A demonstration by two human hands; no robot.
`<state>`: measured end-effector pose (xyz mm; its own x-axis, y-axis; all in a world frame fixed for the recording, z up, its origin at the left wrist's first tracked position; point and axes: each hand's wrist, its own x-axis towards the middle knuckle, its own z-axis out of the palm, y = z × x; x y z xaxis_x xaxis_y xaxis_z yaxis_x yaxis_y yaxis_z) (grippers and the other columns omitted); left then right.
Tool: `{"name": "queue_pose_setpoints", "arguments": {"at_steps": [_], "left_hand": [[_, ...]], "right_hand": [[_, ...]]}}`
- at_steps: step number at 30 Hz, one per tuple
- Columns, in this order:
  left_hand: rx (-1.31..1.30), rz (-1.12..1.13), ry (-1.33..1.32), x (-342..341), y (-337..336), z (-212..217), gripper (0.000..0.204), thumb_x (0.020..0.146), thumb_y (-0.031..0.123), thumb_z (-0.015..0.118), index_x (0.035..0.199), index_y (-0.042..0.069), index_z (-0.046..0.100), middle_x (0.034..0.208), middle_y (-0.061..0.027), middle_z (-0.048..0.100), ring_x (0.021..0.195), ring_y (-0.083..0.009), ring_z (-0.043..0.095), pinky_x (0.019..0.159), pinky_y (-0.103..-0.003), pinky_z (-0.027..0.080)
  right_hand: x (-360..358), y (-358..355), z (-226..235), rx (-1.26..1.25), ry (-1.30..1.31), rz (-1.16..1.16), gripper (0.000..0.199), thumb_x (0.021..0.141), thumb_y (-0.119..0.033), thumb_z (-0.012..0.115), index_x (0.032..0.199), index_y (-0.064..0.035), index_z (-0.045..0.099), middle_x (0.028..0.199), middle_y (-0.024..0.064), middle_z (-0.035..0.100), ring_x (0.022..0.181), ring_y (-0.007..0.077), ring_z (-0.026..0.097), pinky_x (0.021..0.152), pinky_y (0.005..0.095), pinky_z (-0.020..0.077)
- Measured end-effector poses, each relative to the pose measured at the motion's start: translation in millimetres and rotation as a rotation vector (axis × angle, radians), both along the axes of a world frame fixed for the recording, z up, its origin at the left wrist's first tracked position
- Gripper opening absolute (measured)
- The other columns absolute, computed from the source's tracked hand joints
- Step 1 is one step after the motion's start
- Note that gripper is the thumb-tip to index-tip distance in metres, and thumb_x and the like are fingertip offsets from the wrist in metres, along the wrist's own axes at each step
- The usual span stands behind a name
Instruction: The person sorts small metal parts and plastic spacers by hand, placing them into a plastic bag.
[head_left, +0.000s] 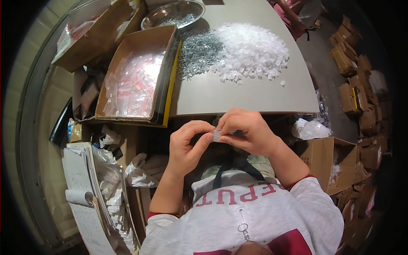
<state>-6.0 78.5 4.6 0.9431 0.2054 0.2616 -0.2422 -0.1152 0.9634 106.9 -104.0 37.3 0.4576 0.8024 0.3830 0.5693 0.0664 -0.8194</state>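
My left hand (187, 142) and my right hand (246, 129) meet just below the near edge of the grey table (238, 95). Together they pinch a small clear plastic bag (219, 135) between thumbs and fingertips. What the bag holds is hidden by my fingers. Farther up the table lie a heap of small clear plastic bags (253, 51) and, to its left, a heap of silver screws (197, 51).
An open cardboard box (138, 78) with filled clear packets sits at the table's left. A metal bowl (174, 12) with screws stands behind it. Papers (83, 191) lie at lower left. Cardboard boxes (331, 159) are stacked at right.
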Motion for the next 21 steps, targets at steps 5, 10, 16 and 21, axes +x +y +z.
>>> {"name": "queue_pose_setpoints", "arguments": {"at_steps": [5,10,16,21], "left_hand": [[0.355,0.085,-0.117,7.6,-10.9,6.2,0.005,0.090,0.001,0.067,0.093,-0.003,0.066,0.084,-0.0106,0.066,0.078,-0.0202,0.064,0.070,-0.029,0.049],[0.478,0.078,-0.149,11.9,-25.0,7.5,0.007,0.090,0.003,0.065,0.087,-0.001,0.060,0.081,-0.0127,0.061,0.071,-0.0277,0.058,0.065,-0.033,0.047],[0.422,0.100,-0.084,14.8,-24.4,11.0,0.007,0.092,0.004,0.064,0.088,-0.001,0.061,0.080,-0.0106,0.061,0.069,-0.0208,0.058,0.063,-0.031,0.045],[0.442,0.024,0.003,24.3,-23.8,28.4,0.007,0.091,0.005,0.067,0.091,-0.001,0.064,0.082,-0.0101,0.062,0.069,-0.0199,0.058,0.061,-0.030,0.045]], "right_hand": [[-5.7,-7.2,7.9,-0.161,0.287,-0.147,0.011,0.083,-0.007,0.074,0.087,-0.0026,0.065,0.083,0.0107,0.066,0.079,0.0267,0.065,0.069,0.0355,0.0519],[-1.2,-15.4,-4.0,-0.172,0.015,-0.089,0.012,0.086,-0.012,0.068,0.090,-0.0022,0.063,0.083,0.0121,0.063,0.080,0.0297,0.061,0.073,0.0386,0.0492],[-0.3,-35.2,-2.1,-0.243,0.013,-0.157,0.012,0.083,-0.013,0.063,0.085,-0.0021,0.058,0.080,0.0130,0.057,0.078,0.0314,0.057,0.072,0.0407,0.0467],[-2.3,-76.4,-0.4,-0.256,0.058,-0.327,0.014,0.083,-0.013,0.065,0.081,-0.0014,0.057,0.077,0.0114,0.056,0.071,0.0255,0.056,0.066,0.0360,0.0458]]}}
